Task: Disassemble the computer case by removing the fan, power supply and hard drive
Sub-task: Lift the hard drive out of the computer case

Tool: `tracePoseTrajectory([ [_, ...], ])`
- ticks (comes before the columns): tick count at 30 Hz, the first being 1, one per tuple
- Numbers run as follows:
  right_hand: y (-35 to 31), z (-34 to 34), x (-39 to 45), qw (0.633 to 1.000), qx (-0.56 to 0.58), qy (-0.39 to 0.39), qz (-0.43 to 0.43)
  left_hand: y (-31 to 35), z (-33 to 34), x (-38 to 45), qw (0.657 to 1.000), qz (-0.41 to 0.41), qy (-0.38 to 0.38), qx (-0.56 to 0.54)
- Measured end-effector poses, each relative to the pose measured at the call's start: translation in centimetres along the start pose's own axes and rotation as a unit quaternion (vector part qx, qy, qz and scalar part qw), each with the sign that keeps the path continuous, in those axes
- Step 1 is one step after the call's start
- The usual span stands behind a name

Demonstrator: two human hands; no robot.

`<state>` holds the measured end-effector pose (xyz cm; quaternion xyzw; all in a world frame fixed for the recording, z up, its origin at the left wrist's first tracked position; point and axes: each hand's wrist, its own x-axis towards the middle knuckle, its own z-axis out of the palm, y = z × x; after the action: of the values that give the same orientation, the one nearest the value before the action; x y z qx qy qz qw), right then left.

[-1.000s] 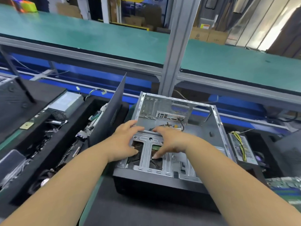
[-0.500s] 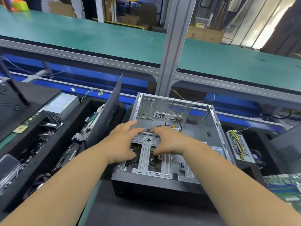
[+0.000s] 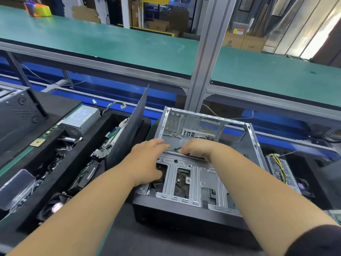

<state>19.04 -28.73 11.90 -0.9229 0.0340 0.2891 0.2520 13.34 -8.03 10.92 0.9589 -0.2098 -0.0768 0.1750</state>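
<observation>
Far left, a black tray (image 3: 27,183) on the desk held loose parts: clear plastic pieces, boards, cabling. A grey power supply (image 3: 81,121) lay on the tray's far rim, its wires trailing toward the back. Just right of that, a dark side panel (image 3: 129,126) stood tilted on edge against the tray, between the parts and the computer case (image 3: 184,218).

The case lay on its side at centre, open face up, motherboard area bare. Left hand (image 3: 147,159) lay on the silver drive cage (image 3: 195,180), its fingers stretched over the cage's far edge and its thumb down in an opening; fingers looked straight and pressing, not curled. Right hand (image 3: 199,148) sat at the same far edge, its fingers bent down over the rim, seemingly hooked on it; the tips were hidden, so the hold was hard to confirm. The hard drive (image 3: 181,183) showed through the cage cut-outs, still inside.

Right of the case, a second power supply (image 3: 278,170) with yellow wires lay in another tray.

Judged step: freeing the drive cage to reach the hard drive. Next move likely calls for lifting or sliding the cage off its catches, both hands pulling evenly so it doesn't bind.
</observation>
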Motion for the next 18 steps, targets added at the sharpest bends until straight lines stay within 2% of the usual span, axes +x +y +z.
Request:
tracePoseTrajectory([
  [2, 0.5, 0.1, 0.4, 0.995, 0.096, -0.024, 0.024, 0.0, 0.0, 0.0, 0.998, -0.003, -0.009, -0.055],
  [6, 1.3, 0.1, 1.8, 0.99, 0.14, -0.021, 0.021, -0.2, 0.1, 0.3, 0.985, -0.042, 0.033, -0.162],
  [14, 1.8, 0.0, 4.6, 0.978, 0.204, 0.032, 0.037, 0.2, 0.0, 1.7, 0.981, -0.06, 0.066, -0.172],
  [18, 2.5, -0.7, 5.6, 0.949, 0.302, 0.069, 0.063, 0.5, -0.3, 2.3, 0.972, -0.079, 0.08, -0.207],
])
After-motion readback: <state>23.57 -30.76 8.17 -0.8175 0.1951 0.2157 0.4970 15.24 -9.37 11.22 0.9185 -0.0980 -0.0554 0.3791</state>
